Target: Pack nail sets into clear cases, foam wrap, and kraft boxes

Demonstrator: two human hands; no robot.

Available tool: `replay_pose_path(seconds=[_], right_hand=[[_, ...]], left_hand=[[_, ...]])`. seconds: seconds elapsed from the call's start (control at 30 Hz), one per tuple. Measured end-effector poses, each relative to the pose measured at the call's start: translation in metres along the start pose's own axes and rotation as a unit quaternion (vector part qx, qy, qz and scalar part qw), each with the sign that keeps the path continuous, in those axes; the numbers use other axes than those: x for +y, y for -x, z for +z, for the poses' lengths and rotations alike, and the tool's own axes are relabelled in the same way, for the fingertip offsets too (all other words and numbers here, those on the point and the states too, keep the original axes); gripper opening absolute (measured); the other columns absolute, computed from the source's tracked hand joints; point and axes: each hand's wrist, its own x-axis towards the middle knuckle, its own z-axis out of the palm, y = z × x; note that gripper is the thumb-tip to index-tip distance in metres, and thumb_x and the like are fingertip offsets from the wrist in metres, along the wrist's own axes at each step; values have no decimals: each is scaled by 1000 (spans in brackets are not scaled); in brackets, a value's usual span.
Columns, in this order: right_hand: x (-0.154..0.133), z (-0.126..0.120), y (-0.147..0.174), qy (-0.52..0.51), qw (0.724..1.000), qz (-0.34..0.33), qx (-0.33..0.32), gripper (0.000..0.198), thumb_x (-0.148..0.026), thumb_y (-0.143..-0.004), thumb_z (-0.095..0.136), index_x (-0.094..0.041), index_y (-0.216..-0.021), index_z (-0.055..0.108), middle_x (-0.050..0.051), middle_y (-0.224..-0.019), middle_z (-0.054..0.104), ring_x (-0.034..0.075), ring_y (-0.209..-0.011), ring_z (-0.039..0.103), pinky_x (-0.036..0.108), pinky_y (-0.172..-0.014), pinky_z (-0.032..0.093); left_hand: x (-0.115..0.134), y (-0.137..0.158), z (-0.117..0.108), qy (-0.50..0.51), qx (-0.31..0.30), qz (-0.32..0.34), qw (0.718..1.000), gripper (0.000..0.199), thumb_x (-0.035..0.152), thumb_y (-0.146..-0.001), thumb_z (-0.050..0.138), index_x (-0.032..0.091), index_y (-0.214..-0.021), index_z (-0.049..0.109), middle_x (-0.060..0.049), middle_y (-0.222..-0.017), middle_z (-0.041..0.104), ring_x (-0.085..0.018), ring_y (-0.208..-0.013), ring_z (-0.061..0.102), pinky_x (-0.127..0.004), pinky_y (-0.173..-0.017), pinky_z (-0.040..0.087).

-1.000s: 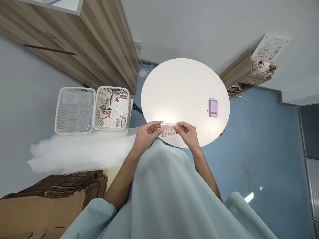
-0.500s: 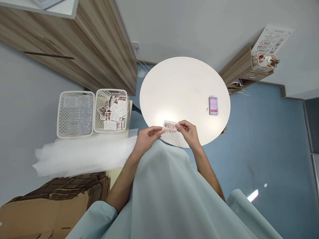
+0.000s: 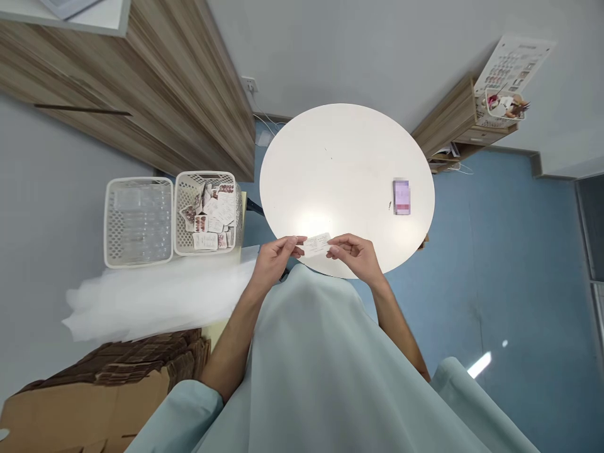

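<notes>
One white rectangular printed card (image 3: pixel 316 245) is pinched between left hand (image 3: pixel 272 259) at nine o'clock and right hand (image 3: pixel 357 255) at three, over the round white worktop's (image 3: pixel 346 170) six-o'clock edge; gentle edge grips should avoid bending it.

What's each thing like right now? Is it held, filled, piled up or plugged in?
Card: held, writing side showing
Left hand: pinching the card's left edge
Right hand: pinching its right edge
Basket of cards: uncovered, well filled
Basket of clear plastic: uncovered, filled
White sheeting: piled up
Brown cardboard: flat, stacked
Wall socket: plug in it
</notes>
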Motion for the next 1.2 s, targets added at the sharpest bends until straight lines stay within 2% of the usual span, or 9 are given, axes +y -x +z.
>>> replay_pose_path(seconds=[0.1, 0.2, 0.43, 0.67, 0.8, 0.93, 1.07, 1.2], right_hand=[[0, -1, 5, 27, 999, 6, -21, 32, -54, -89, 82, -26, -104, 80, 5, -101, 79, 22, -92, 76, 40, -91, 62], [2, 0, 8, 59, 998, 2, -13, 29, -52, -91, 79, -27, -105, 80, 4, -103, 79, 22, -97, 76, 40, -95, 61], [7, -1, 8, 77, 997, -16, 4, 23, -49, -94, 76, -28, -103, 80, 3, -104, 79, 22, -99, 75, 40, -97, 62], [7, -3, 7, 102, 994, -37, 0, 29, -49, -87, 84, -29, -108, 81, 3, -101, 78, 22, -94, 75, 41, -95, 64], [5, -1, 7, 98, 994, -43, 20, 27, -51, -88, 82, -29, -105, 83, 3, -101, 79, 22, -93, 75, 42, -94, 65], [3, 0, 4, 66, 996, -28, 50, 30, -56, -89, 80, -27, -98, 83, 3, -89, 78, 23, -83, 76, 41, -83, 66], [3, -2, -3, 80, 994, -28, 71, 34, -60, -92, 76, -26, -90, 81, 3, -81, 74, 19, -67, 69, 37, -68, 62], [4, -2, -9, 168, 978, -84, 87, 30, -56, -98, 70, -27, -100, 81, 4, -91, 73, 19, -74, 67, 37, -73, 60]], left_hand=[[8, -3, 0, 16, 28, 2, 999, 49, 62, -81, 83, 18, -103, 83, -10, -97, 81, -22, -83, 73, -39, -85, 62], [16, -6, 1, 30, 41, 12, 999, 44, 56, -76, 89, 18, -99, 84, -10, -95, 81, -23, -82, 72, -40, -84, 62], [21, -7, 2, 24, 29, 36, 999, 38, 54, -79, 88, 20, -96, 84, -8, -93, 80, -21, -80, 70, -38, -82, 61], [13, -8, 5, 20, 19, 61, 998, 42, 54, -89, 78, 20, -113, 83, -9, -107, 78, -18, -82, 70, -36, -84, 61], [10, -7, 3, 26, -7, 66, 997, 45, 54, -87, 80, 21, -116, 82, -10, -115, 76, -19, -87, 73, -36, -86, 62], [6, -5, 2, 10, -18, 58, 998, 42, 57, -85, 82, 21, -105, 85, -8, -102, 74, -18, -80, 72, -35, -81, 63], [1, -4, 2, -4, -29, 64, 998, 40, 60, -81, 84, 21, -91, 84, -6, -96, 72, -17, -76, 71, -35, -78, 63], [-2, -1, 5, -6, -10, 23, 1000, 47, 65, -76, 85, 20, -89, 81, -5, -86, 75, -20, -70, 73, -35, -71, 62]])
